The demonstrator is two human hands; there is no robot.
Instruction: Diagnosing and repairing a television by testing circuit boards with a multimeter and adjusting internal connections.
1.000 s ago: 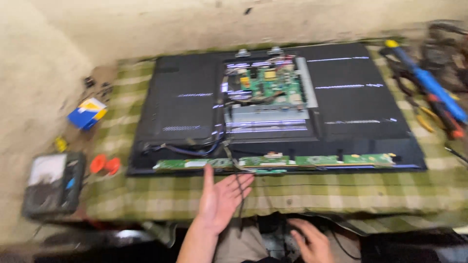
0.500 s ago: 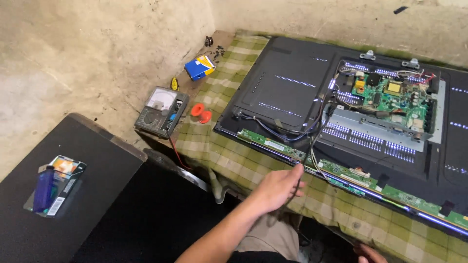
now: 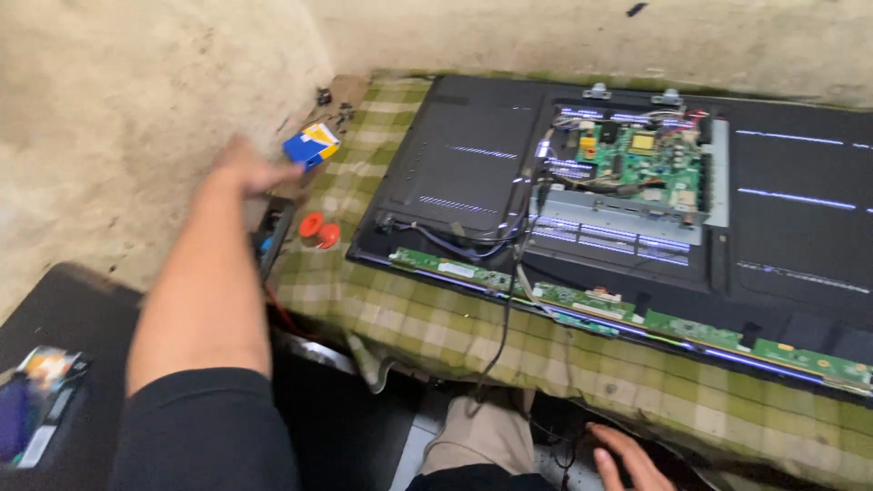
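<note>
My left hand (image 3: 247, 169) is stretched out to the far left, blurred, with its fingertips just short of a small blue and yellow box (image 3: 311, 144) on the checked cloth (image 3: 436, 318). It holds nothing. My forearm crosses over a dark meter (image 3: 274, 233), which is mostly hidden. My right hand (image 3: 627, 459) rests low by my knee at the bottom edge, fingers apart and empty. A flat television (image 3: 473, 155) lies face down with its back off, showing a green circuit board (image 3: 647, 155) and a long green strip board (image 3: 627, 314) along the near edge.
A red spool (image 3: 319, 230) lies beside the meter. Small dark screws (image 3: 333, 107) sit near the wall corner. A black cable (image 3: 505, 336) hangs off the table front. A low black surface (image 3: 64, 309) at the left carries a colourful packet (image 3: 36, 400).
My left hand has left the table's front edge by the strip board and swung left to the blue and yellow box. The view has shifted with it.
</note>
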